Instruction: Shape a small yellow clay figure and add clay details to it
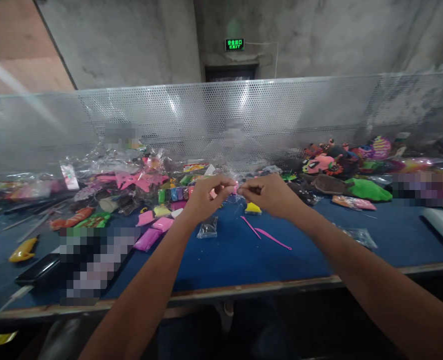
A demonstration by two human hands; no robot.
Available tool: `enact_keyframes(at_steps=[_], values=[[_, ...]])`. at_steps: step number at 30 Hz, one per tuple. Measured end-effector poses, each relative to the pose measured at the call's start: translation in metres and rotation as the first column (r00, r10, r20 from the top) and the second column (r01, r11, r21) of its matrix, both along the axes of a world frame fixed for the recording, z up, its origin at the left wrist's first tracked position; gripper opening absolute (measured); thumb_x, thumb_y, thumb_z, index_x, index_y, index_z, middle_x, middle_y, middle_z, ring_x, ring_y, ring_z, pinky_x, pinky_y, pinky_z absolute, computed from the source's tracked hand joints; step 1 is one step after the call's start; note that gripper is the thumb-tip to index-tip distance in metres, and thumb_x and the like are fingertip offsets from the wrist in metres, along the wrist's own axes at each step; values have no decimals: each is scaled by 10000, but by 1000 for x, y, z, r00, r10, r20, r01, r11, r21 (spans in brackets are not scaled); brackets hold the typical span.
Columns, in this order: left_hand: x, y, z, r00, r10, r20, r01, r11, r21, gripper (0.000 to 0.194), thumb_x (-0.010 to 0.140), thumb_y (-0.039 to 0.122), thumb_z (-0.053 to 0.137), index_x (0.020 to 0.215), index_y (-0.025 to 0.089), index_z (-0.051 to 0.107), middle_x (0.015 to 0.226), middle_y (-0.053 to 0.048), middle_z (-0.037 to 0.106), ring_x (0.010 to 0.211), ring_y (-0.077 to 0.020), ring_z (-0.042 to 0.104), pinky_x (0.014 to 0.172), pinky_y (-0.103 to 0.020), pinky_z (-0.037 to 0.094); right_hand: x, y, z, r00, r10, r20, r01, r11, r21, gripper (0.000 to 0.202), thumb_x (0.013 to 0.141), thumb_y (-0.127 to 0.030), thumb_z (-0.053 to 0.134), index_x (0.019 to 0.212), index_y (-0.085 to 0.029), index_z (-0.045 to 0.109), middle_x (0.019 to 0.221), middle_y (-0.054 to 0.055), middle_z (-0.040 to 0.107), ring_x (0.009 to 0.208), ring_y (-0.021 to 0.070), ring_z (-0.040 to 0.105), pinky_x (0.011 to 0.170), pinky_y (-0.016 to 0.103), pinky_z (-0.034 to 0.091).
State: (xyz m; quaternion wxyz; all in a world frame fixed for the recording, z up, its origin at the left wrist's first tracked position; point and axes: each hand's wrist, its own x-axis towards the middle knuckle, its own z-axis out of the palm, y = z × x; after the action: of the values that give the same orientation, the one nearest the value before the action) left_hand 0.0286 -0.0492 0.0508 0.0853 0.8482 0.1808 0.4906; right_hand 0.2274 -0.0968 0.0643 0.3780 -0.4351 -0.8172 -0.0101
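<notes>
Both hands are raised over the blue table, fingertips nearly meeting. My left hand (pixel 207 196) is closed, and something small and pink (pixel 234 188) shows at its fingertips, between the two hands. The fingers of my right hand (pixel 263 192) are pinched together beside it; what they hold, if anything, is too small to make out. Below the hands lie a yellow piece (pixel 253 207), a small clear bag with dark contents (pixel 208 228) and two thin pink tools (pixel 273 239). Pink packets (pixel 148 239) lie by my left forearm.
The blue table (pixel 221 265) ends at a near edge. A perforated metal screen (pixel 191 115) stands behind. At left are a black phone (pixel 37 270) and a yellow tool (pixel 24 250); at right, a green plush piece (pixel 369 190) and clear bags (pixel 360 237).
</notes>
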Motion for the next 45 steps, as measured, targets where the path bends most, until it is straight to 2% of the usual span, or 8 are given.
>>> enact_keyframes(at_steps=[11,18,25,32,35,41,43,45], values=[[5,-4,1,999,45,-9,-46,995,-85,168,910,319,580,846,179,647,644,24,582,558,-77,481,526,-213,368,-5,-3,4,997,36,-69,-38,999,-27,255,879,-310,560,692,-172,665,526,-36,499,510,91,375,537,266,269],[14,-10,4,983,26,183,21,968,-249,216,909,331,559,752,182,561,633,33,500,569,-82,439,536,-219,375,-16,-12,-8,983,43,-178,-25,994,105,224,904,-268,508,829,-180,700,729,25,665,638,127,531,625,259,373],[13,-10,4,969,-69,236,140,944,-300,292,914,423,556,754,184,605,606,22,510,549,-86,425,505,-223,354,-19,-14,-10,960,38,-279,-35,999,15,255,923,-279,498,803,-181,701,667,7,676,564,117,540,572,248,367],[12,-11,2,986,-19,163,60,967,-249,215,884,366,616,787,174,620,622,29,566,555,-78,487,527,-218,386,-17,-17,-5,925,48,-376,-100,988,-120,236,875,-290,561,697,-170,659,612,-8,627,478,81,406,501,247,287],[10,-14,5,994,-30,104,47,984,-174,179,909,320,581,812,175,617,661,18,595,575,-80,512,544,-221,403,-11,-15,-2,835,102,-540,-313,897,-314,253,862,-347,583,694,-166,638,621,-11,594,460,65,344,456,236,246],[4,-17,8,995,-93,25,90,991,94,157,939,293,559,836,191,619,709,1,630,624,-91,540,585,-233,416,-1,-10,4,651,121,-749,-687,514,-514,273,792,-406,713,748,-161,600,615,-48,497,448,38,244,401,207,153],[4,-17,8,994,-108,35,101,983,156,157,942,293,559,835,194,618,714,3,628,629,-88,543,589,-228,420,-1,-10,4,639,129,-759,-713,470,-520,266,775,-391,740,758,-169,595,578,-78,423,448,38,204,401,206,145],[4,-18,9,993,-109,34,101,976,191,160,943,280,560,822,194,618,722,6,629,634,-82,543,594,-220,421,-1,-11,4,651,142,-746,-697,500,-514,262,769,-386,746,750,-182,583,544,-100,348,448,44,185,407,208,150]])
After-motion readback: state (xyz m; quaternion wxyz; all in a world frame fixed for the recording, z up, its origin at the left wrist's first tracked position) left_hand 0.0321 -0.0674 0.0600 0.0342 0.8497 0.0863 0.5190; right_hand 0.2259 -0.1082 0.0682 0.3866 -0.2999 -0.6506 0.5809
